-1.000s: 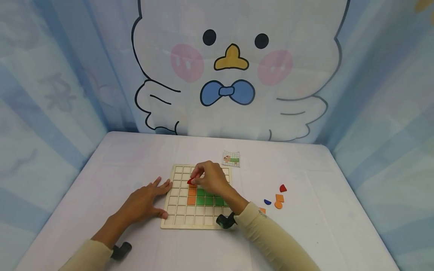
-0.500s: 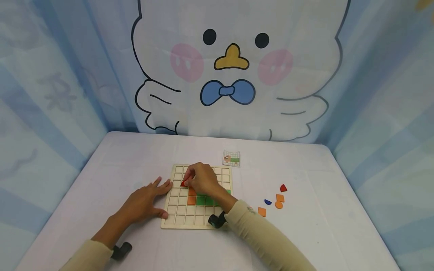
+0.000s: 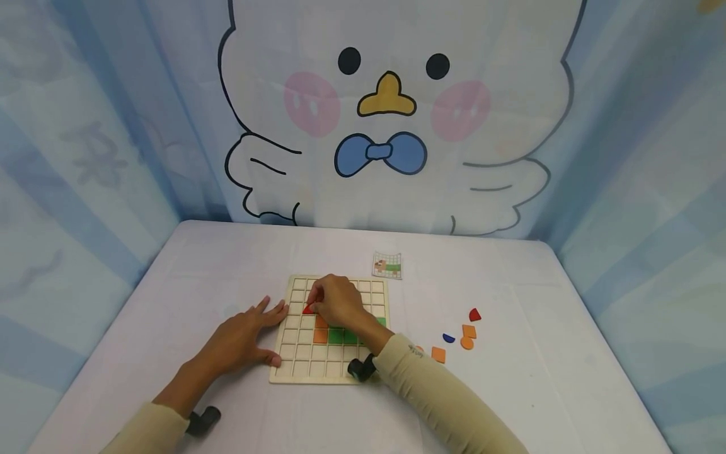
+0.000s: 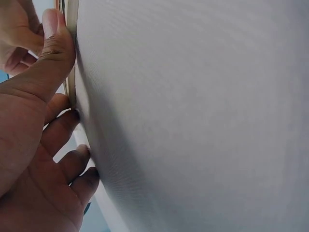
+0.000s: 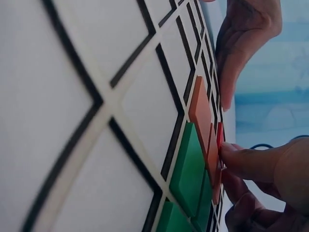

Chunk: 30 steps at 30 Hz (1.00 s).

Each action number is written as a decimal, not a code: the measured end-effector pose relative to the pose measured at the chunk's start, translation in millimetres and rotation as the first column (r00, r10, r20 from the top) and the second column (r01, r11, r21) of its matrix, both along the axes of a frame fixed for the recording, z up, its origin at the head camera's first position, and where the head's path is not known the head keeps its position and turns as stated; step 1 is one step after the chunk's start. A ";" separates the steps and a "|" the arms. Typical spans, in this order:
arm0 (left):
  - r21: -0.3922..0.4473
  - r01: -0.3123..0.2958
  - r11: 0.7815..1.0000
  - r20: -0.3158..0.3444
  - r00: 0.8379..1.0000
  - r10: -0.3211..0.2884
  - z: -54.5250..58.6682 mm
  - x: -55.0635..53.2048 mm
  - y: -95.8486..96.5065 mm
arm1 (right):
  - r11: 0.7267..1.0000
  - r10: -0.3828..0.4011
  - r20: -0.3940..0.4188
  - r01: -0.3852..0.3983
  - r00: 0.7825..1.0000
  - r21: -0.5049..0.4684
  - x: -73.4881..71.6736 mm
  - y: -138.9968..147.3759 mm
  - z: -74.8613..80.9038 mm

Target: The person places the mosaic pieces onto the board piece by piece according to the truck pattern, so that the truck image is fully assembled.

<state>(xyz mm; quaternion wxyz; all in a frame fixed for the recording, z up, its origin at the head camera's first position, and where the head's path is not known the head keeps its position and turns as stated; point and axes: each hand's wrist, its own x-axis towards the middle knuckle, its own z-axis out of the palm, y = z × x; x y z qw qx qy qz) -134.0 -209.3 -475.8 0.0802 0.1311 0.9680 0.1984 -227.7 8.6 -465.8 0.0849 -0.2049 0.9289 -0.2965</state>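
Note:
A pale wooden grid board (image 3: 299, 369) lies on the table. My right hand (image 3: 338, 304) pinches a small red piece (image 3: 307, 309) between thumb and fingertips, low over the board's upper left cells. The piece's full outline is partly hidden by the fingers. Beside it, orange square tiles (image 3: 320, 335) and green square tiles (image 3: 343, 336) sit in the grid, partly covered by the right hand and forearm; the right wrist view shows the orange tiles (image 5: 199, 104) close to the pinching fingers. My left hand (image 3: 238, 340) has its fingers spread, with fingertips and thumb touching the board's left edge.
Right of the board lie a red rounded wedge (image 3: 474, 314), a blue half-disc (image 3: 449, 338), an orange disc (image 3: 467, 343) and orange squares (image 3: 438, 355). A small printed pattern card (image 3: 387, 265) lies behind the board. A printed curtain (image 3: 386, 202) stands beyond the table.
My right hand has moved left and slightly down with the red piece, from above the orange column to the cell left of it. The left hand stays put.

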 end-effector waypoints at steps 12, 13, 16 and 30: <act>0.000 0.002 1.000 0.008 1.000 -0.002 -0.8 0.3 0.8 | 0.998 0.000 0.008 0.000 1.000 -0.071 3.4 13.7 0.1; 0.001 0.001 1.000 0.007 1.000 -0.001 -0.5 0.5 0.7 | 0.996 0.001 0.002 -0.001 1.000 -0.088 4.5 16.4 0.8; 0.000 -0.001 1.000 0.009 1.000 0.001 0.1 0.9 0.9 | 0.992 0.000 -0.018 -0.003 1.000 -0.124 8.5 24.6 4.0; -0.009 -0.013 1.000 0.017 1.000 0.013 0.0 0.8 2.0 | 0.982 -0.026 -0.024 0.022 0.999 -0.185 29.8 69.1 18.1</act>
